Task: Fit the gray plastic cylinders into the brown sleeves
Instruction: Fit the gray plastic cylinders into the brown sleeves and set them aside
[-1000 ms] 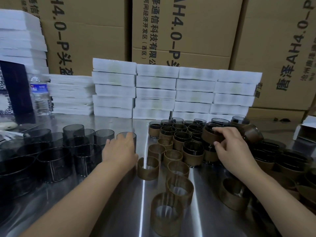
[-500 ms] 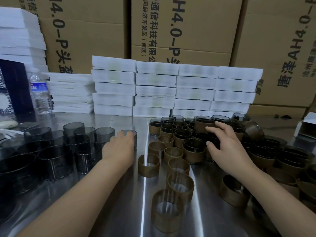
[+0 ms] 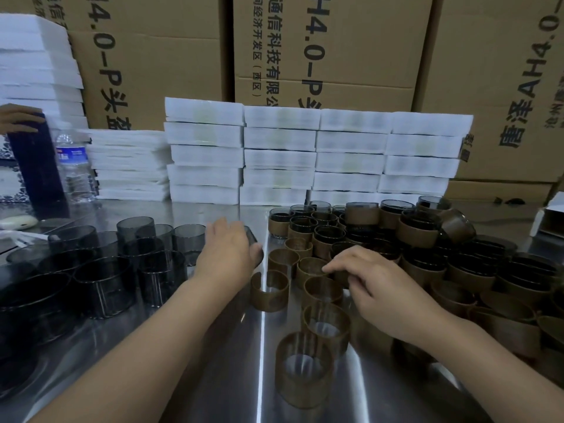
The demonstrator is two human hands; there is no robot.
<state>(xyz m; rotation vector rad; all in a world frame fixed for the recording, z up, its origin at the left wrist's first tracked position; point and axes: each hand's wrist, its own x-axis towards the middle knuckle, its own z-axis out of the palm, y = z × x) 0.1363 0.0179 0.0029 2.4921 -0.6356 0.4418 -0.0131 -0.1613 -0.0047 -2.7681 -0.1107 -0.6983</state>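
Note:
Several dark gray translucent cylinders (image 3: 122, 254) stand clustered on the left of the steel table (image 3: 213, 377). My left hand (image 3: 227, 254) grips one gray cylinder (image 3: 254, 239) at the cluster's right edge, tilted; the hand hides most of it. Empty brown sleeves (image 3: 270, 290) stand in a loose row down the middle, the nearest one (image 3: 303, 367) in front. My right hand (image 3: 378, 282) hovers over them, fingers loosely bent, fingertips at one sleeve (image 3: 309, 268). A pile of sleeved cylinders (image 3: 418, 233) fills the right side.
Stacks of white foam trays (image 3: 274, 154) line the back, with large cardboard boxes (image 3: 335, 56) behind. A water bottle (image 3: 74, 166) and a dark box (image 3: 36, 166) held by another person's hand (image 3: 18, 117) stand far left. A white box (image 3: 552, 218) sits far right.
My right hand let go of a sleeved cylinder on the pile and drew back left to the empty sleeves. My left hand tilted its gray cylinder.

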